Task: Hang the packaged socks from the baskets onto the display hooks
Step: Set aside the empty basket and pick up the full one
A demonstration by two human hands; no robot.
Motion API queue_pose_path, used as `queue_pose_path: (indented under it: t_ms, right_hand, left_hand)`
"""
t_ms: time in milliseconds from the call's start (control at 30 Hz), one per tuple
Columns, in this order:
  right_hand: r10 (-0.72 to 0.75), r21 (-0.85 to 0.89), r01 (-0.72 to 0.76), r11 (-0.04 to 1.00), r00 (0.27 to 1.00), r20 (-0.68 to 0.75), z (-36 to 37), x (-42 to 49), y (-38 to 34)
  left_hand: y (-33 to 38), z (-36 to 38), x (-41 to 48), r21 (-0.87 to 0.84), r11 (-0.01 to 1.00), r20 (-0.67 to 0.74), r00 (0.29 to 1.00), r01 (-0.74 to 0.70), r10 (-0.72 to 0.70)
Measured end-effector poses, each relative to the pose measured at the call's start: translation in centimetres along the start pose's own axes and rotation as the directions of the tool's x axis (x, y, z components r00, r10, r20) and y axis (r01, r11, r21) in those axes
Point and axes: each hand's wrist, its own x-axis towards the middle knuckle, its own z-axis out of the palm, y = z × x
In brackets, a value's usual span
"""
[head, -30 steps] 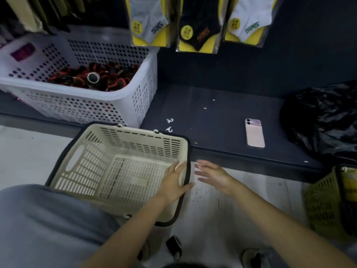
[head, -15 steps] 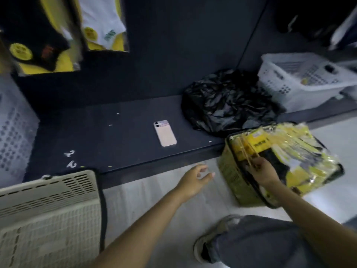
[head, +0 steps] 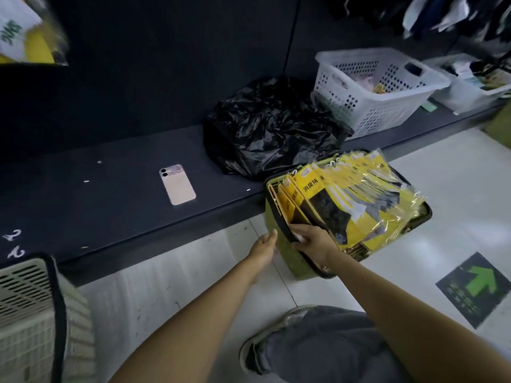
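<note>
Your left hand (head: 263,244) lies with straight fingers against the outer wall of the green basket (head: 291,265), holding nothing. Your right hand (head: 313,241) curls its fingers over that basket's black rim (head: 278,217), gripping it at the near corner.

At the far left, a cream basket (head: 27,313) stands on the pale floor, and a blurred sock pack (head: 19,31) hangs above it on the dark panel. Two small white hooks (head: 13,243) lie loose on the dark shelf (head: 96,205). Further along it a pink phone (head: 177,184) lies face down, then a crumpled black plastic bag (head: 268,128). The green basket stands on the floor just below the bag. The packaged socks (head: 356,197) stand in it in a leaning row, yellow cards fanned to the right. Beyond, a white basket (head: 367,106) sits on the shelf.
</note>
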Motion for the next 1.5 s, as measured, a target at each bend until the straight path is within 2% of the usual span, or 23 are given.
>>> queue_pose_path:
  t_ms: [67, 133, 233, 300, 367, 433, 467, 533, 600, 667, 700, 767, 867, 1167, 1300, 1433, 1500]
  right_hand:
    - [-0.061, -0.028, 0.062, 0.998, 0.997, 0.056, 0.6, 0.4, -1.3]
    - [-0.084, -0.036, 0.089, 0.995, 0.989, 0.124, 1.6, 0.5, -3.0]
    - [-0.123, 0.097, 0.102, 0.990, 0.964, 0.234, 3.1, 0.0, -5.7]
    - [-0.203, 0.226, 0.129, 0.965, 0.918, 0.341, 3.8, -0.8, -7.8]
    - [-0.239, 0.353, 0.065, 0.933, 0.846, 0.476, 4.2, -1.5, -9.9]
    - [-0.205, 0.379, -0.045, 0.924, 0.779, 0.593, 4.1, -1.6, -12.0]
    - [-0.194, 0.373, -0.061, 0.926, 0.772, 0.606, 3.8, -1.5, -12.9]
    - [-0.243, 0.434, 0.010, 0.901, 0.839, 0.486, 3.0, -1.1, -14.3]
    - [-0.294, 0.458, 0.165, 0.874, 0.928, 0.227, 2.4, -0.8, -14.9]
    - [-0.316, 0.379, 0.281, 0.882, 0.948, 0.031, 2.9, -0.7, -15.1]
    - [-0.301, 0.348, 0.282, 0.894, 0.953, 0.002, 3.5, -0.7, -15.1]
    - [-0.242, 0.318, 0.210, 0.924, 0.968, 0.065, 5.2, -0.9, -15.6]
    - [-0.197, 0.302, 0.119, 0.946, 0.949, 0.245, 8.0, -1.6, -16.8]
    - [-0.146, 0.419, -0.008, 0.908, 0.931, 0.334, 13.1, -4.0, -20.8]
    - [-0.115, 0.397, -0.057, 0.916, 0.911, 0.397, 15.2, -4.4, -21.9]
    - [-0.095, 0.447, -0.113, 0.888, 0.903, 0.418, 16.3, -4.1, -22.7]
    - [-0.084, 0.469, -0.137, 0.873, 0.903, 0.421, 16.0, -3.9, -23.2]
  left_hand:
    - [0.3, -0.4, 0.8, -0.038, 0.999, -0.013, 1.000, 0.027, -0.027]
    - [0.6, -1.2, 1.1, -0.103, 0.994, -0.092, 0.995, 0.035, -0.044]
    - [-0.4, -3.9, 0.7, -0.081, 0.997, -0.254, 0.967, 0.009, -0.029]
    - [-1.7, -6.2, -0.5, -0.074, 0.997, -0.266, 0.963, 0.009, -0.029]
    - [-3.3, -8.6, -2.2, -0.107, 0.994, -0.241, 0.970, 0.017, -0.043]
    - [-4.8, -11.0, -4.3, -0.128, 0.991, -0.224, 0.972, 0.036, -0.064]
    - [-5.6, -12.1, -5.5, -0.136, 0.990, -0.221, 0.973, 0.039, -0.069]
    - [-7.2, -14.2, -8.0, -0.166, 0.985, -0.228, 0.970, 0.051, -0.089]
    - [-8.8, -16.5, -10.3, -0.125, 0.988, -0.252, 0.960, 0.094, -0.123]
    - [-10.1, -19.0, -12.6, 0.000, 0.990, -0.305, 0.943, 0.138, -0.132]
    - [-10.6, -20.4, -13.5, 0.049, 0.987, -0.348, 0.929, 0.154, -0.128]
    - [-11.6, -22.8, -15.4, 0.128, 0.978, -0.411, 0.906, 0.162, -0.096]
    - [-12.6, -25.0, -18.0, 0.225, 0.958, -0.435, 0.898, 0.178, -0.064]
    - [-14.8, -27.9, -20.9, 0.106, 0.971, -0.528, 0.840, 0.215, -0.128]
    - [-15.9, -29.0, -21.8, 0.089, 0.971, -0.523, 0.840, 0.223, -0.145]
    - [-16.4, -29.1, -22.4, 0.223, 0.954, -0.617, 0.786, 0.199, -0.020]
    - [-16.1, -28.6, -22.2, 0.224, 0.970, -0.667, 0.740, 0.091, 0.085]
